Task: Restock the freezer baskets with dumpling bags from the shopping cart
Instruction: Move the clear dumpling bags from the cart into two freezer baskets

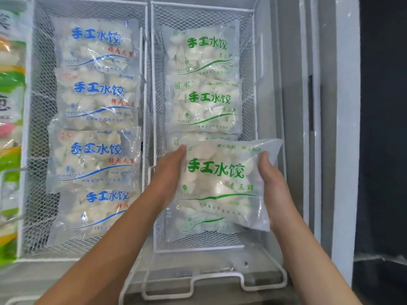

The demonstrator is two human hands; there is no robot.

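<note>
Far left edge of frame: a strip of other frozen packs (10, 89) with green, yellow and pink printing, only partly in view.

Left-centre: white wire-mesh left basket (33, 128). It holds four blue-print dumpling bags (97, 102) laid flat in an overlapping column from top to bottom of the frame. Each is clear plastic, pale dumplings visible inside, blue characters with a small red line and a blue swoosh.

Centre-right: second white mesh right basket (247, 62), just beside the first, their walls near touching. Two green-print dumpling bags (204, 69) lie flat in its upper half; the edge of a third shows below them, and another is partly visible at the basket's lower end, under the held bag.

Held green-print bag (220, 183): over the lower half of the right basket, tilted, its upper right corner sticking out past the basket's right wall.

Left hand (169, 172): on the bag's left edge, fingers fairly straight along the side; how far they curl behind the bag cannot be told.

Right hand (275, 188): grips the bag's right edge, thumb on the front face, fingers behind the plastic.

Lower centre: white wire handle frame (215, 280) over the freezer rim.

Right: grey freezer frame (345, 128), then a dark area.
</note>
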